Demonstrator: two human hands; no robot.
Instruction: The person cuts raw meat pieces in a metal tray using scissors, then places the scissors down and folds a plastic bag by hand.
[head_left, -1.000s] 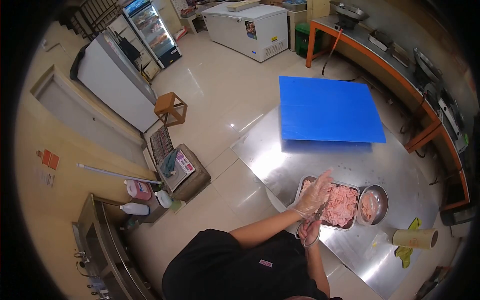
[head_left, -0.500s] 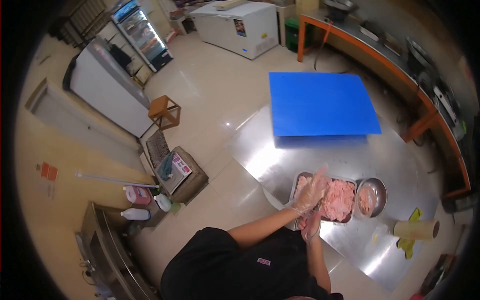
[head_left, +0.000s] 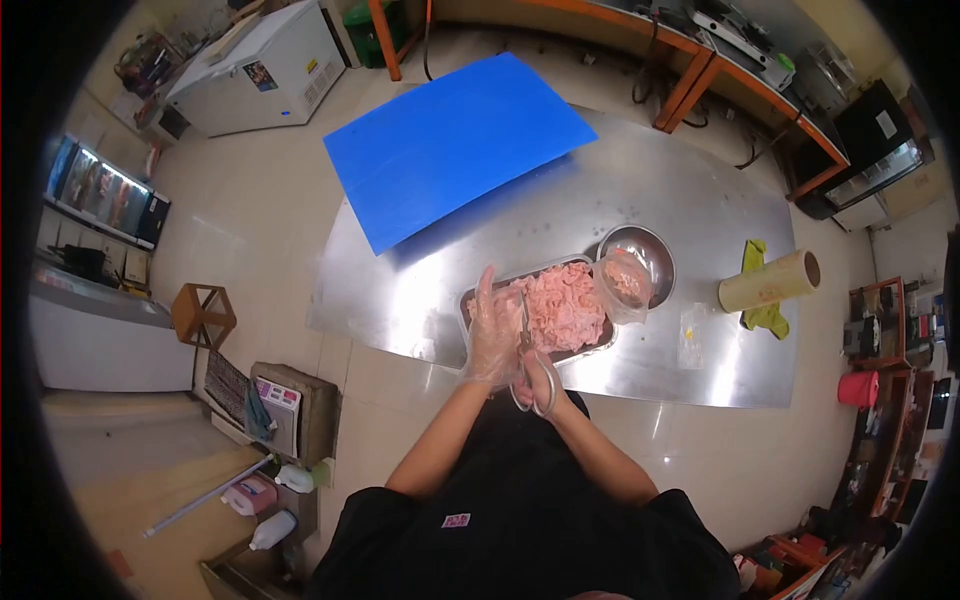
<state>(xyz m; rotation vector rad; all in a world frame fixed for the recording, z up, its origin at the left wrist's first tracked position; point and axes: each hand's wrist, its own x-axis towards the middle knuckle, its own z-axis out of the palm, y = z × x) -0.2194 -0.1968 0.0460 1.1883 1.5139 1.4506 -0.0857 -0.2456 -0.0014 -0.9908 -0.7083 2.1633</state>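
Note:
Pink raw meat pieces [head_left: 565, 308] fill a metal tray [head_left: 612, 338] at the table's near edge. My left hand [head_left: 492, 335], in a clear plastic glove, is over the tray's left part. One finger points up and the others bend round a piece of meat, mostly hidden by the hand. My right hand [head_left: 540, 378] grips scissors [head_left: 523, 398] by their handles at the tray's front edge, blades pointing towards the left hand's fingers. Right of the tray, a clear plastic bag [head_left: 627, 285] with some pink meat leans into a round steel bowl [head_left: 655, 250].
A large blue board [head_left: 455, 145] lies on the steel table [head_left: 700, 200] at the far left. To the right, a plastic roll [head_left: 768, 282] rests on a yellow-green cloth [head_left: 752, 256]. A stool [head_left: 203, 315] and a scale [head_left: 278, 395] stand left, a chest freezer [head_left: 265, 75] behind.
The view has swung to the right, so the table and board appear farther left and turned. Both hands stay at the tray, the scissors still in my right hand.

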